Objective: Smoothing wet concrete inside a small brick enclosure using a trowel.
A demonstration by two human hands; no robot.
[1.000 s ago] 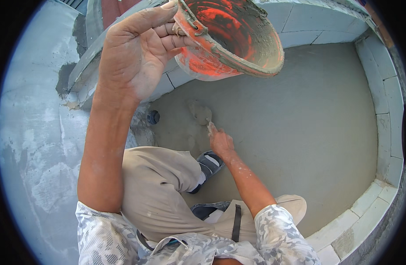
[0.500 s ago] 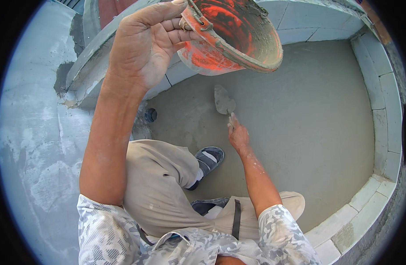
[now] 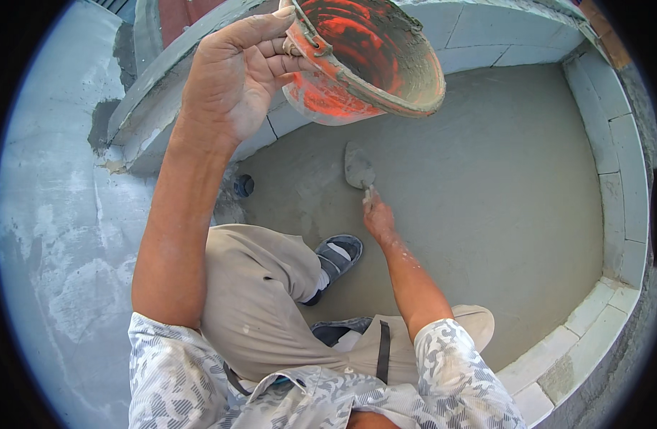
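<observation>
My left hand (image 3: 235, 75) is closed on the rim of an orange bucket (image 3: 335, 104), holding it raised and tilted so its mouth faces me and to the right. Grey mortar coats the bucket's rim and inner wall. Lower down, my right hand (image 3: 379, 214) grips the handle of a trowel (image 3: 358, 166). The trowel's grey, mortar-smeared blade points away from me, over the grey floor (image 3: 478, 186). Whether the blade touches the floor I cannot tell.
A low curved wall of pale blocks (image 3: 625, 171) bounds the floor at the far side and right. A dark round pipe end (image 3: 244, 186) stands near the left corner. My sandalled foot (image 3: 337, 259) rests on the floor. Left is a smooth grey surface (image 3: 71, 214).
The bucket has shifted slightly left in my left hand. My right hand and the trowel have moved a little to the left as well.
</observation>
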